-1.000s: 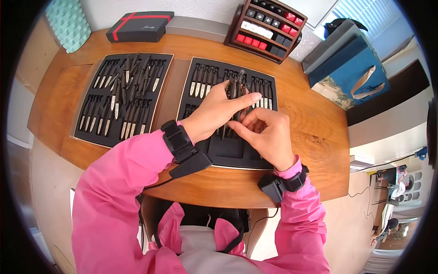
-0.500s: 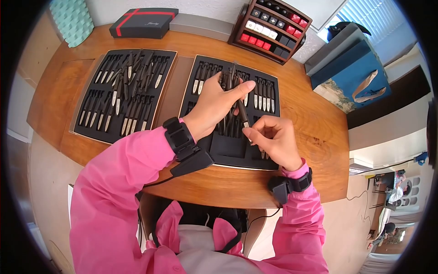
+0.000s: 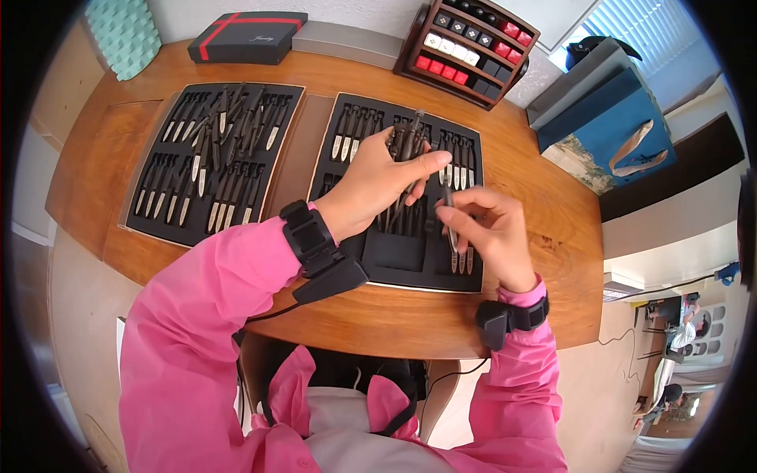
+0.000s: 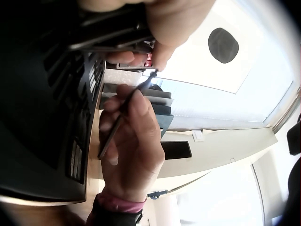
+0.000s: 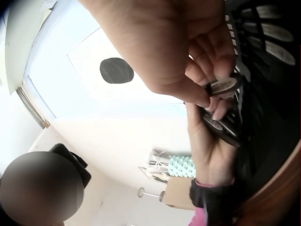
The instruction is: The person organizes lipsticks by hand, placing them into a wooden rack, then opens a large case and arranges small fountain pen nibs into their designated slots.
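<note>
Over the right-hand black tray (image 3: 392, 256), the left hand (image 3: 377, 183) grips a bunch of dark pen-like tools (image 3: 408, 142). The right hand (image 3: 490, 230) pinches a single dark tool (image 3: 450, 229) between thumb and fingers, just right of the bunch. In the left wrist view this tool (image 4: 117, 121) slants across the fingers of the right hand (image 4: 134, 146), its thin end near the left thumb. The right wrist view shows a pale oval tip (image 5: 223, 85) at the right fingertips. More tools with pale tips (image 3: 457, 162) stand in rows in the tray.
A second black tray (image 3: 169, 229) to the left holds rows of similar tools with a loose pile on top. Behind are a dark box with red ribbon (image 3: 244, 41), a wooden rack of small boxes (image 3: 465, 51) and a blue bag (image 3: 607, 130).
The right hand has drawn a tool away from the bunch and moved slightly right, turning it more upright. The left hand keeps its hold on the bunch, which has shifted a little.
</note>
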`<state>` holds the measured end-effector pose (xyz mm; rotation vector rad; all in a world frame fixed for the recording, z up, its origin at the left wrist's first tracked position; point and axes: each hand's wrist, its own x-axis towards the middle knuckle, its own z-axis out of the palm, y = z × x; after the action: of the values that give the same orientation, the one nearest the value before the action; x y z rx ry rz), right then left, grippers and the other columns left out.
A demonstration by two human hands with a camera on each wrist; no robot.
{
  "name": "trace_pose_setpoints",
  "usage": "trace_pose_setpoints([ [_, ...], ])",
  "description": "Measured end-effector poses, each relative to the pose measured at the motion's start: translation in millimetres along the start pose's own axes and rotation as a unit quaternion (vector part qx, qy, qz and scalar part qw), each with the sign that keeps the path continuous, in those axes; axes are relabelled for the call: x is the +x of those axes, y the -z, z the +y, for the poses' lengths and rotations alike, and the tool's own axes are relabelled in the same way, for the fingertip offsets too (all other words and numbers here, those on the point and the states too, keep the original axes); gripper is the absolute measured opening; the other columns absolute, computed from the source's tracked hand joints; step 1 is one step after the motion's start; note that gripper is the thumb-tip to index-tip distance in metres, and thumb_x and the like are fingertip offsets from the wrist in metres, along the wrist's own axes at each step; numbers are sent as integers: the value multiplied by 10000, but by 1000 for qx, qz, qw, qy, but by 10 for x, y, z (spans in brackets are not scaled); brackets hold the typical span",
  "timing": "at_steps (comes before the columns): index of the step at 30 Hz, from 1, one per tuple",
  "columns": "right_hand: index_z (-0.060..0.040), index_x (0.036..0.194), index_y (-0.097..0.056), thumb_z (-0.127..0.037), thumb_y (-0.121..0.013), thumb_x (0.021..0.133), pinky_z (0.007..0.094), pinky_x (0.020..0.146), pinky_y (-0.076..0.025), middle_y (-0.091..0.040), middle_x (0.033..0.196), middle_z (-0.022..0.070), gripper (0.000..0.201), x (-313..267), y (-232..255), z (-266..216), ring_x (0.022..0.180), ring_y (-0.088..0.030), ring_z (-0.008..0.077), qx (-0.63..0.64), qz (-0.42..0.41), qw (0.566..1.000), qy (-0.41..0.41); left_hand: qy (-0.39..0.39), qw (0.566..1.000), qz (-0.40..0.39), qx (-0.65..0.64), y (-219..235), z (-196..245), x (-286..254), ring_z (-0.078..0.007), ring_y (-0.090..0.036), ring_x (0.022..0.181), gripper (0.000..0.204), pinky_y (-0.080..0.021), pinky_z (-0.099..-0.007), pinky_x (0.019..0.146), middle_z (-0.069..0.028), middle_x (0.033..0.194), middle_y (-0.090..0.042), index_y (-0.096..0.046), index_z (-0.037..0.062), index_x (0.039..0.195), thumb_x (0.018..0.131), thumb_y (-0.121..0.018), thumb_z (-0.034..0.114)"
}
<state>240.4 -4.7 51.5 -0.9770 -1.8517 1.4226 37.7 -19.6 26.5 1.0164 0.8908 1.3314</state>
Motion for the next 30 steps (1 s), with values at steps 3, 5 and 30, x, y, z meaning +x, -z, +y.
trace_pose_setpoints([
  [3, 65, 920, -714, -31, -769, 886, 232, 585, -564, -610, 974, 77, 116, -8, 111, 4, 752, -644, 125, 22, 40, 997, 56, -9, 1000, 17, -3, -29, 8, -7, -72, -538, 587, 248, -413, -247, 488, 11, 736, -560, -556, 82, 931, 941, -745, 242],
  [5, 58, 917, -720, -41, -769, 890, 221, 580, -559, -628, 942, 74, 114, -22, 201, -32, 746, -656, 125, 4, 38, 999, 13, -2, 1000, 17, 2, -39, 21, -14, -73, -536, 585, 247, -407, -247, 488, 9, 725, -556, -553, 82, 937, 944, -741, 242],
  [30, -25, 752, -689, -216, -879, 762, 300, 486, -381, -547, 556, 19, 270, -40, 180, 112, 494, -490, 138, -255, 71, 964, -17, 4, 1000, 11, 14, -38, 31, -14, -77, -528, 583, 241, -404, -249, 492, 4, 721, -548, -556, 80, 936, 948, -733, 243],
])
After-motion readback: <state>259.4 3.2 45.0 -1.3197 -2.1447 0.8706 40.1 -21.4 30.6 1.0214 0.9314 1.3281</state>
